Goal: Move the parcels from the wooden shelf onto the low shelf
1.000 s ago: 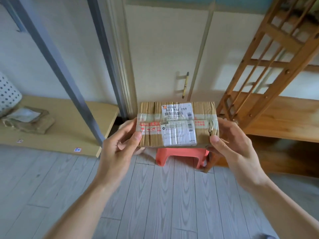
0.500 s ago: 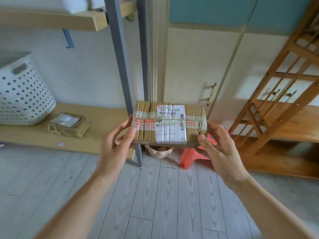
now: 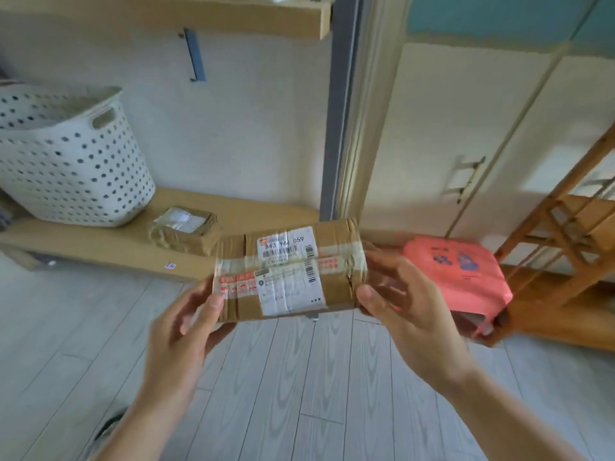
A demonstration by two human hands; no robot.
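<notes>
Both forearms were bare to the frame's near edge, with no sleeves, watch or bands on them. The left hand and right hand wore no gloves or rings. Thumbnails were short and plain. Motion blurred the fingers slightly.

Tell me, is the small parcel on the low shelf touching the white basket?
Apart. The head view shows a strip of bare low shelf between the small parcel and the white basket.
</notes>
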